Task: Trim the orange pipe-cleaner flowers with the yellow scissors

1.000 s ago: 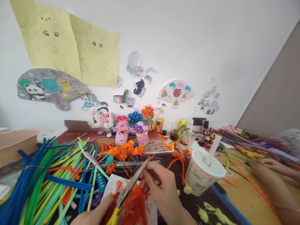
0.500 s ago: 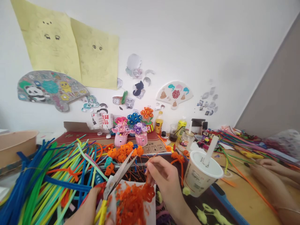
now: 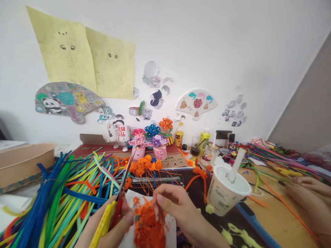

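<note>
- L hand [image 3: 117,234]: fingers wrapped round handles of scissors [image 3: 106,218], blades up, close together.
- R hand [image 3: 178,206]: fingertips drawn narrow above orange fluff [image 3: 148,224]; can't tell if they grip anything (view too blurred).
- Orange fluff: heaped on white sheet [image 3: 171,234] betw. the hands; trimming appears well advanced, exact amt. unclear.
- L side: bundled pipe cleaners [image 3: 77,193], mostly straight, apparently unworked stock.
- R side: lidded cup [image 3: 222,196] w/ straw; beyond it, another person's hands [image 3: 297,196] at table [image 3: 279,213].
- Just beyond sheet: orange flower heads [image 3: 144,165] w/ thin stems, formed but unpotted; potting judged outstanding, if intended.
- Further back: pink flower pot [image 3: 138,152] and purple flower pot [image 3: 160,152], side by side, upright, apparently complete.
- Wall, rear: decorated fan [image 3: 198,103], yellow drawings [image 3: 113,69].
</note>
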Tool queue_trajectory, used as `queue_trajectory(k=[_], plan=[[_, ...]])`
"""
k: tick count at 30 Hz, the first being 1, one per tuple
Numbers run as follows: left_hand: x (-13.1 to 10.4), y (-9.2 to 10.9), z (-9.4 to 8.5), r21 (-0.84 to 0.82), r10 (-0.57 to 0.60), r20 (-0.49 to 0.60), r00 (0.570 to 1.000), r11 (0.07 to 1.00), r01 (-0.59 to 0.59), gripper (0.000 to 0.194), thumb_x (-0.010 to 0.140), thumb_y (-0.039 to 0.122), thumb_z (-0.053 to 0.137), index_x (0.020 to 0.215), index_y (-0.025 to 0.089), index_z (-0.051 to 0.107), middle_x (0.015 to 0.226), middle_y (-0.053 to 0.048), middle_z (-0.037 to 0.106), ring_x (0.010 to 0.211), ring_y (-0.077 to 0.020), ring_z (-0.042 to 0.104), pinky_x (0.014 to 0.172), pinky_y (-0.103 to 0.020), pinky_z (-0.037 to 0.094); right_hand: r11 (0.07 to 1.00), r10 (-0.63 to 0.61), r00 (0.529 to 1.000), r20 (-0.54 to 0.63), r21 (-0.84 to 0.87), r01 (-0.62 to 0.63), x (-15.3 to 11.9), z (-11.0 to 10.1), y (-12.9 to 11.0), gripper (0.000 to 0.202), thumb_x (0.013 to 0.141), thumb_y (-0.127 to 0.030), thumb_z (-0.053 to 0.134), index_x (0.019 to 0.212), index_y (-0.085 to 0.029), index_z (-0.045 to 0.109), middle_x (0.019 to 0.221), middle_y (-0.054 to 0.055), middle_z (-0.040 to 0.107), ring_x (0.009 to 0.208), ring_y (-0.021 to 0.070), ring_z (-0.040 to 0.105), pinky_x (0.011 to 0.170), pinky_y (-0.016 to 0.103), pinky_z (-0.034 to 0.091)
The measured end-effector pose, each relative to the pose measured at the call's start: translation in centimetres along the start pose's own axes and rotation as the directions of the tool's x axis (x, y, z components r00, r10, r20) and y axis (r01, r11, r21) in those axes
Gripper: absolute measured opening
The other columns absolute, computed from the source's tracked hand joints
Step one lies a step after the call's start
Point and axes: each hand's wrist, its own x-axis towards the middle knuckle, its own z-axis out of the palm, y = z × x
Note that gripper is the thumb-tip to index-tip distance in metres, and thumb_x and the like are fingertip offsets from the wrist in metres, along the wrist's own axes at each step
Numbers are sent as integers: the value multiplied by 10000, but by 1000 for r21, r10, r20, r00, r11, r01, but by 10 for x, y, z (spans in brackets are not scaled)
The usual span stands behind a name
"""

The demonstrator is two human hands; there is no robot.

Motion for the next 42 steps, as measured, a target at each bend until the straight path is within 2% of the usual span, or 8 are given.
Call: queue_trajectory(k=[4, 10, 20, 24, 32, 35, 38, 42], plan=[[-6, 20, 4, -136, -15, 63, 998, 990, 24, 342, 687, 516, 705, 820, 212, 625, 394, 99, 487, 339, -97, 452, 365, -211, 379, 999, 44, 995, 88, 19, -46, -5, 2, 1, 354, 805, -506, 676, 743, -157, 668, 625, -17, 583, 553, 98, 515, 579, 211, 402], [-7, 31, 9, -335, 34, 9, 999, 942, -29, 288, 762, 455, 675, 825, 199, 558, 415, 110, 463, 419, -75, 415, 492, -208, 384, 991, 109, 981, 160, 55, -119, -7, 3, 1, 305, 829, -444, 672, 743, -151, 656, 619, -24, 569, 542, 92, 499, 568, 207, 385], [-3, 30, 6, -325, 101, 29, 994, 942, -86, 266, 755, 388, 699, 726, 210, 504, 589, 87, 511, 443, -50, 398, 415, -172, 335, 987, 133, 985, 113, -101, -121, -8, 3, -6, 281, 838, -423, 658, 732, -163, 650, 615, -44, 506, 528, 80, 428, 534, 206, 343], [-6, 34, 5, -316, 77, -6, 997, 946, -75, 270, 726, 374, 726, 742, 218, 505, 647, 80, 556, 461, -50, 401, 428, -164, 339, 966, 13, 997, 82, -258, 9, -4, -3, -4, 275, 857, -411, 641, 739, -163, 662, 675, -26, 535, 595, 97, 454, 564, 218, 354], [-16, 47, 9, -258, 58, -166, 984, 961, -100, 274, 662, 341, 757, 810, 239, 551, 718, 70, 588, 542, -78, 459, 489, -182, 379, 797, -199, 980, 20, -578, 174, 1, -9, 3, 261, 835, -408, 676, 748, -165, 706, 669, -5, 573, 604, 123, 475, 554, 243, 342], [-18, 49, 8, -209, 91, -222, 971, 968, -138, 227, 655, 276, 733, 767, 254, 538, 707, 85, 589, 556, -84, 492, 499, -182, 386, 756, -245, 968, 46, -616, 221, 1, -9, 3, 284, 853, -408, 658, 746, -155, 730, 648, 2, 578, 576, 119, 458, 536, 247, 322], [-17, 46, 6, -106, 135, -202, 970, 982, -159, 197, 667, 288, 716, 708, 251, 527, 649, 98, 560, 492, -75, 464, 462, -187, 384, 744, -294, 953, 75, -607, 278, 1, -10, 4, 292, 852, -418, 660, 761, -153, 743, 649, 5, 575, 567, 119, 468, 522, 244, 324], [-18, 44, 6, -77, 150, -206, 967, 983, -169, 185, 666, 302, 705, 696, 248, 531, 628, 96, 561, 482, -79, 459, 473, -199, 391, 709, -354, 933, 67, -631, 314, 2, -11, 4, 304, 867, -402, 648, 721, -146, 725, 649, 13, 574, 588, 130, 490, 532, 245, 348]])
